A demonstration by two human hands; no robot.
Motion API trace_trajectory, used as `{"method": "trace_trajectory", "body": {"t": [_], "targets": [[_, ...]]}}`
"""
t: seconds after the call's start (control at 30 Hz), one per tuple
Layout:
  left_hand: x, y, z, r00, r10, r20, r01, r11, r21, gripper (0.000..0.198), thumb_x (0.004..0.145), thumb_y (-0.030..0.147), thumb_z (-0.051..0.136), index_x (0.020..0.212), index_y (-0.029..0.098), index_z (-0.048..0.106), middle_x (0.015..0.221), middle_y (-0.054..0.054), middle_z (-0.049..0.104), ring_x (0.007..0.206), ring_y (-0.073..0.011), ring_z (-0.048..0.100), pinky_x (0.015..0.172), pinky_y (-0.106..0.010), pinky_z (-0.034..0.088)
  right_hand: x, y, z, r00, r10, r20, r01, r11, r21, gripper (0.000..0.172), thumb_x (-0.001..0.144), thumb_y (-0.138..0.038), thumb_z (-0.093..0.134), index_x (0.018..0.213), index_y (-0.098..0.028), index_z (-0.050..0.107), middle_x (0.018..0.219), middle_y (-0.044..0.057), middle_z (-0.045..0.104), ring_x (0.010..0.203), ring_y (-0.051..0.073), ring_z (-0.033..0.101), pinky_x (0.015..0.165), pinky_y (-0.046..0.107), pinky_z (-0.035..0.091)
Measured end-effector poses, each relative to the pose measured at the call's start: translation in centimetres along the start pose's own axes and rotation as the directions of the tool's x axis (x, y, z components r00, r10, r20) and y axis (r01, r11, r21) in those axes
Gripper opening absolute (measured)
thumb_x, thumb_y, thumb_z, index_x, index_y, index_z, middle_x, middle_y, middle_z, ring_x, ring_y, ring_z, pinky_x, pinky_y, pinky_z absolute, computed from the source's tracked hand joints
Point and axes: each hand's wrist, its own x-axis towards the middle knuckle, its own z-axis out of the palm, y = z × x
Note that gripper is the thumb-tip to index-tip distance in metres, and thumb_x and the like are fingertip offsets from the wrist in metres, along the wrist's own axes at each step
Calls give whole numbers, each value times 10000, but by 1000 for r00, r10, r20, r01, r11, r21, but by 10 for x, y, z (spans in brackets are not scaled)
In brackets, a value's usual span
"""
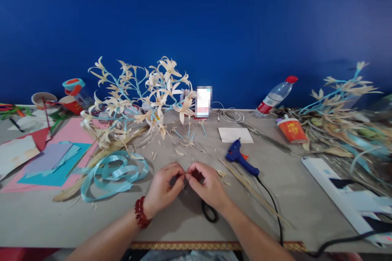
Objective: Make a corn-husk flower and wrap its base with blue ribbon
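Fingertips together, my left hand (163, 187) and my right hand (210, 185) meet over the middle of the table. Both are closed in a pinch, and whatever they hold is too small to make out. Under my right hand a black loop (210, 213) pokes out, perhaps a scissors handle; the rest of it is hidden. A coil of light blue ribbon (116, 171) lies left of my left hand. To the right of my right hand rests a blue glue gun (241, 157), beside thin dry strips (251, 185). Pale scraps (180, 153) are scattered beyond my fingers.
Pale flowers on blue stems (137, 89) stand at the back left; more flowers (346, 85) are at the right. A phone (203, 102), a tilted bottle (272, 100) and a red cup (292, 130) line the back. Coloured paper (49, 167) lies left, a white power strip (330, 195) right.
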Motion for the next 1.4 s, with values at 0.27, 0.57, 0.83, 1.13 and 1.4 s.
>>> {"method": "trace_trajectory", "body": {"t": [0.27, 0.57, 0.83, 1.13, 1.4], "targets": [[1, -5, -2, 996, -4, -88, 19, 985, 170, 165, 814, 119, 513, 675, 203, 542, 669, -10, 564, 659, -172, 533, 636, -270, 384, -6, -3, 4, 984, -125, -127, 110, 987, -118, 120, 864, -226, 542, 748, -211, 571, 667, -5, 618, 632, 151, 582, 626, 253, 424], [4, 4, -10, 998, 14, -64, -16, 999, -27, 143, 901, 214, 486, 847, 195, 617, 818, -58, 653, 784, -199, 596, 730, -299, 441, -5, -1, -1, 983, -76, -168, 76, 997, -11, 134, 868, -245, 560, 741, -209, 585, 656, -14, 622, 593, 133, 580, 586, 232, 438], [2, 2, -1, 992, 91, -86, -71, 975, 209, 155, 836, 151, 530, 695, 212, 547, 686, -35, 592, 702, -201, 547, 700, -316, 407, -8, -2, 5, 972, -152, -178, 137, 986, -95, 137, 875, -235, 550, 740, -221, 569, 676, -2, 633, 633, 152, 585, 632, 265, 436], [2, 5, -7, 989, 104, -103, -94, 991, 93, 77, 849, 163, 529, 842, 202, 595, 804, -61, 636, 789, -217, 583, 747, -326, 429, -8, 0, 5, 961, -150, -234, 142, 989, -49, 143, 885, -247, 559, 746, -218, 574, 678, -1, 634, 618, 148, 591, 619, 256, 453], [1, 0, -2, 979, 119, -167, -88, 980, 180, 149, 849, 129, 496, 727, 211, 519, 708, -30, 579, 708, -194, 542, 689, -316, 415, -9, 2, 8, 946, -192, -261, 177, 981, -78, 151, 890, -234, 551, 743, -222, 580, 684, 1, 645, 619, 145, 591, 624, 259, 460]]}}
